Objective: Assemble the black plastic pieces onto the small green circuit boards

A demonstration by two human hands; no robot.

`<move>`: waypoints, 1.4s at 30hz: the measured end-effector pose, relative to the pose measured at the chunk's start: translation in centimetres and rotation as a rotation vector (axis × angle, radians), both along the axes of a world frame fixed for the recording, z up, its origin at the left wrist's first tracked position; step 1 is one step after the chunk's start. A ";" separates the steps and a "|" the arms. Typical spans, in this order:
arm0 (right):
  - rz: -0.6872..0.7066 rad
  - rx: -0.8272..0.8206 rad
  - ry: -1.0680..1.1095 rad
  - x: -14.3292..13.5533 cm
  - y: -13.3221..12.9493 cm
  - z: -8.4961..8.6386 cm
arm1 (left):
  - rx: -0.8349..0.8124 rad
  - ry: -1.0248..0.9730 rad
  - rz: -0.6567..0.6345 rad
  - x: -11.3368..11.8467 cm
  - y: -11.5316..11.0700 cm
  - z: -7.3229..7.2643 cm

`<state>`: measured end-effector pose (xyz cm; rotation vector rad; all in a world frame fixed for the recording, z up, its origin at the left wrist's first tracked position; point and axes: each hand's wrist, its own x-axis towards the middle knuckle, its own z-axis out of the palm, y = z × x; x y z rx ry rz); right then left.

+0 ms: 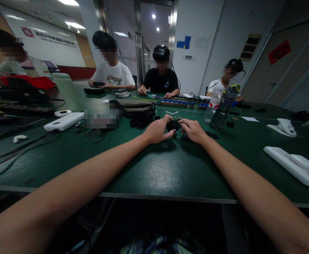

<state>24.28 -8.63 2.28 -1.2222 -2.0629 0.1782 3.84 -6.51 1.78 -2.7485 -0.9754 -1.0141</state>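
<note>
Between my two hands, over the middle of the green table (154,176), is a small black box-shaped part (173,125). My left hand (159,130) grips it from the left, with thumb and fingers around its side. My right hand (193,130) is closed at the right edge of the part, fingertips pinched; what they pinch is too small to make out. Small bits with greenish and yellow spots show just behind the part. Under and beside my right hand lie dark flat pieces (212,135), and a heap of black parts (142,119) sits left of my left hand.
A clear bottle (211,109) and a dark water bottle (224,107) stand to the right. White devices (293,165) lie near the right edge, another white device (64,121) at left. A grey-brown pouch (135,106) lies beyond my hands. Several people sit across the table.
</note>
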 end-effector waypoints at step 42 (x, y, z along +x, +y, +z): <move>0.017 0.043 -0.032 -0.4 -0.6 0.1 | 0.058 0.089 -0.040 -0.6 0.6 -0.1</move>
